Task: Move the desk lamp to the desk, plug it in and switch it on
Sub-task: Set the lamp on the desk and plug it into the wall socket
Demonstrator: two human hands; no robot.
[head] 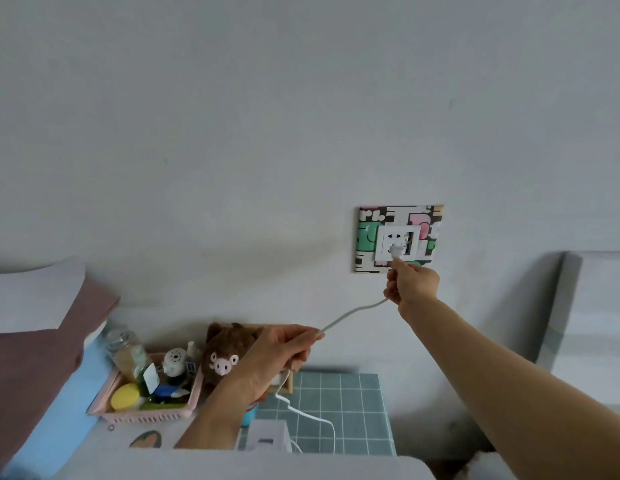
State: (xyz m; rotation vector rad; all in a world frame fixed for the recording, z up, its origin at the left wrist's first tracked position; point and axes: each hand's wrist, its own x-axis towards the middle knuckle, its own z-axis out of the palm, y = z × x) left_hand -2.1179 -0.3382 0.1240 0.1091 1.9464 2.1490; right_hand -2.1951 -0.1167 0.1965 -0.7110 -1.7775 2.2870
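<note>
We cannot see the plug's (396,252) prongs against the socket (398,244); the lamp (267,436) is mostly cut off below.

A home, likely a bedroom; lower left of the frame, a pink basket (184,407) of toiletry bottles beside a plush pig (223,356) on the bench (353,410); centre right, a wall socket (398,244) framed by a cartoon sticker (367,233); far right, a padded grey headboard (592,320).
</note>
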